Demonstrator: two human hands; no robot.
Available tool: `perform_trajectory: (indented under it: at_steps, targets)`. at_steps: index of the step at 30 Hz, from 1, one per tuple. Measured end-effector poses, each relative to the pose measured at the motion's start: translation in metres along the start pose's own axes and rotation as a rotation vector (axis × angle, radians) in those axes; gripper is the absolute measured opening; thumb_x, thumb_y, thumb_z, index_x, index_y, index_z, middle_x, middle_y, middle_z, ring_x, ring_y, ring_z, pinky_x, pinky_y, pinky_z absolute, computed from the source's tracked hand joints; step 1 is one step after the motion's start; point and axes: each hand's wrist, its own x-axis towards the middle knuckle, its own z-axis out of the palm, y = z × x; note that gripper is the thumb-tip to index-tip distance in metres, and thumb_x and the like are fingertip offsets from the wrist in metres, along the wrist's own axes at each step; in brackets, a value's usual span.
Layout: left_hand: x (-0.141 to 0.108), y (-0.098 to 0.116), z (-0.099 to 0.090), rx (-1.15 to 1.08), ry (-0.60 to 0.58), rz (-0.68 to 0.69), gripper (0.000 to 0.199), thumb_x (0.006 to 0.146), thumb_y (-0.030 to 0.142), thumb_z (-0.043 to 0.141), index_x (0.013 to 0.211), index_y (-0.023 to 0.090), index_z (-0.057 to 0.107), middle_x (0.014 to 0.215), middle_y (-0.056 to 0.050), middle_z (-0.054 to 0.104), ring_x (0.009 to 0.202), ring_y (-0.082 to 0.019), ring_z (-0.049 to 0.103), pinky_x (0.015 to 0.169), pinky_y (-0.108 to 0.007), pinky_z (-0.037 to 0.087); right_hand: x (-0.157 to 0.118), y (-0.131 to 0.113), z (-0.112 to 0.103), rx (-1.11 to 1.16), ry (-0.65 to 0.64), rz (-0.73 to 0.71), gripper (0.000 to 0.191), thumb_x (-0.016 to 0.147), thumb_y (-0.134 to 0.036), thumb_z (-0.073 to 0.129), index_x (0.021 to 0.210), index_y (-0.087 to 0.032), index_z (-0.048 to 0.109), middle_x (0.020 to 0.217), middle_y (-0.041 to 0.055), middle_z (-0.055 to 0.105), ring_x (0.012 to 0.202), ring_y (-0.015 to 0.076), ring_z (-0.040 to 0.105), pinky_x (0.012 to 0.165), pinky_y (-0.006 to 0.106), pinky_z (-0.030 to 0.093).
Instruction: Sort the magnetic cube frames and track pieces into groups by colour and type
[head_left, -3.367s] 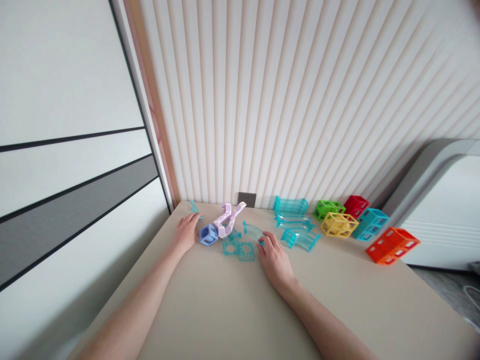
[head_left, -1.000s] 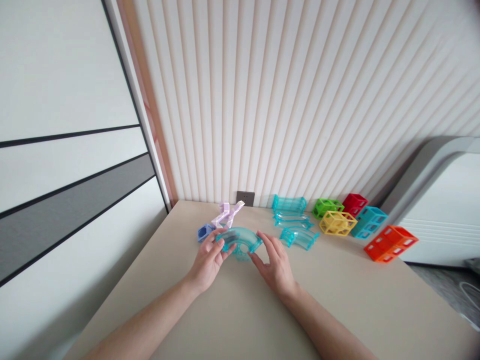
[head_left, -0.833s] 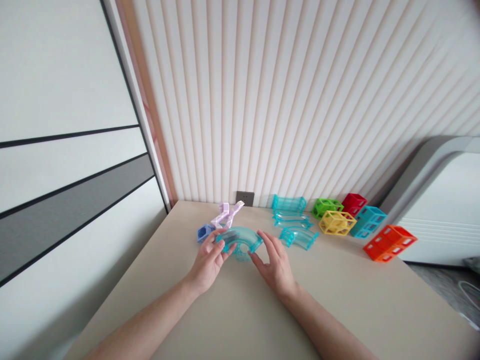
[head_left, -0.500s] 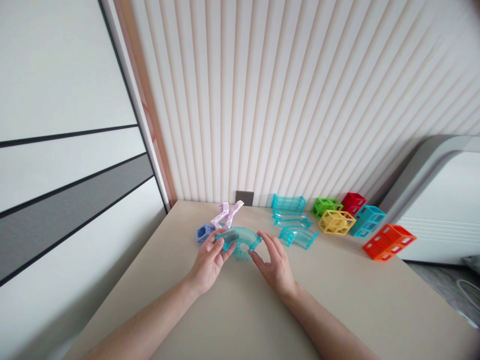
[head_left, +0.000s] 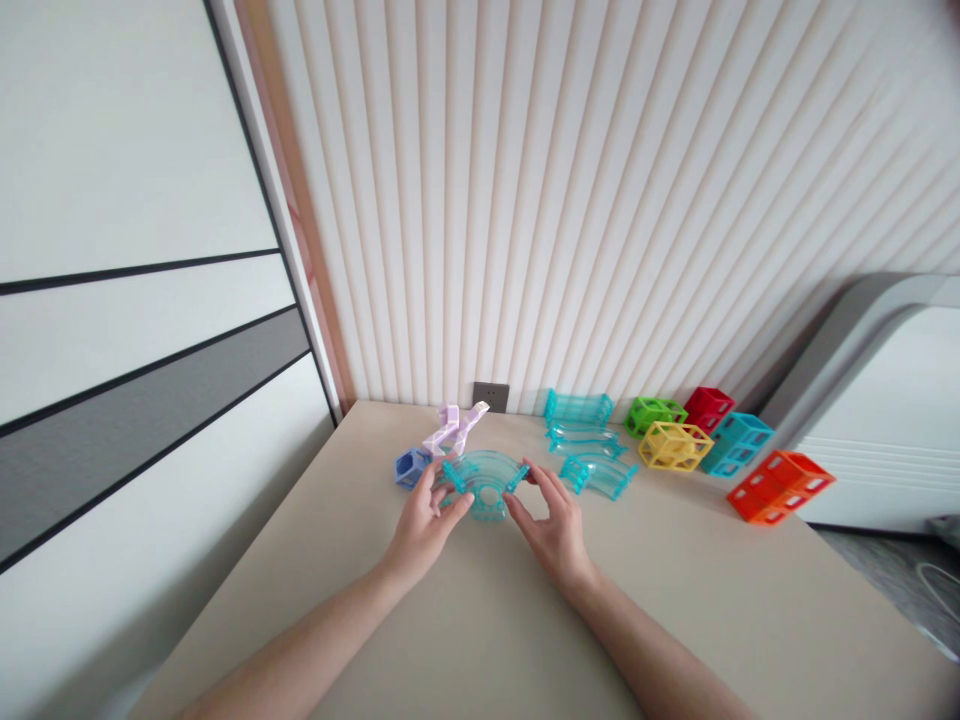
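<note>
A curved, see-through teal track piece [head_left: 486,464] is held up over the table, arching between my two hands. My left hand [head_left: 420,520] is at its left end, fingers behind and thumb in front. At the right end, the thumb and fingers of my right hand [head_left: 556,525] close round the piece's edge. Just below the arch is another see-through teal piece with a round opening [head_left: 489,512]; whether the two touch, I cannot tell. Left of my left hand lies a blue hollow block [head_left: 411,467]. Behind it stand purple-and-white angled pieces [head_left: 457,430].
On the table [head_left: 480,640], more teal track pieces [head_left: 598,474] lie right of my hands. Farther right are a green frame block [head_left: 652,415], yellow [head_left: 675,446], red [head_left: 709,408], teal [head_left: 739,443] and orange blocks [head_left: 780,488]. A ribbed wall with a dark socket [head_left: 491,396] rises behind.
The curved track piece has tilted, showing more of its open underside and both ends. My left thumb has shifted right and lower along it. My right hand has barely moved.
</note>
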Motion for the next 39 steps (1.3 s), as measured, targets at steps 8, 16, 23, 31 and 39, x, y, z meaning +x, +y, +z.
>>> perform_trajectory:
  at_steps: [8,16,23,31,39]
  targets:
    - [0.0037,-0.0039,-0.0080,0.080,0.059,0.037,0.048,0.073,0.026,0.085,0.116,0.020,0.066,0.117,-0.012,0.072,0.110,-0.029,0.070,0.093,-0.038,0.058,0.0007,0.0016,0.0018,0.017,0.007,0.033,0.041,0.089,-0.038,0.071,0.125,-0.019,0.065,0.106,0.0127,0.074,0.085,0.0248,0.073,0.077,0.038,0.063]
    - [0.0016,-0.0012,-0.0063,0.058,0.065,0.058,0.048,0.072,0.024,0.086,0.115,0.021,0.065,0.119,-0.012,0.072,0.111,-0.029,0.071,0.096,-0.039,0.057,0.0010,0.0009,0.0008,0.023,0.002,0.041,0.040,0.090,-0.039,0.071,0.124,-0.019,0.065,0.102,0.0115,0.073,0.084,0.0239,0.072,0.074,0.036,0.062]
    - [0.0015,-0.0005,-0.0055,0.063,0.070,0.048,0.048,0.070,0.025,0.087,0.113,0.021,0.066,0.118,-0.012,0.073,0.111,-0.029,0.071,0.100,-0.041,0.055,0.0001,0.0030,0.0030,0.049,0.015,0.081,0.040,0.089,-0.041,0.071,0.122,-0.019,0.067,0.098,0.0104,0.073,0.082,0.0243,0.071,0.075,0.037,0.062]
    - [0.0033,-0.0053,-0.0087,0.135,0.068,0.069,0.046,0.072,0.027,0.086,0.113,0.023,0.067,0.118,-0.010,0.074,0.110,-0.029,0.071,0.101,-0.043,0.054,-0.0012,0.0065,0.0059,0.078,-0.003,0.148,0.036,0.089,-0.044,0.071,0.114,-0.018,0.068,0.098,0.0108,0.072,0.084,0.0242,0.070,0.076,0.038,0.061]
    - [0.0041,-0.0044,-0.0072,0.097,0.094,0.050,0.046,0.070,0.027,0.088,0.110,0.022,0.066,0.117,-0.010,0.075,0.112,-0.030,0.071,0.104,-0.045,0.053,0.0026,0.0003,0.0027,0.093,-0.030,0.148,0.035,0.088,-0.046,0.072,0.108,-0.018,0.067,0.096,0.0098,0.069,0.083,0.0232,0.068,0.075,0.035,0.060]
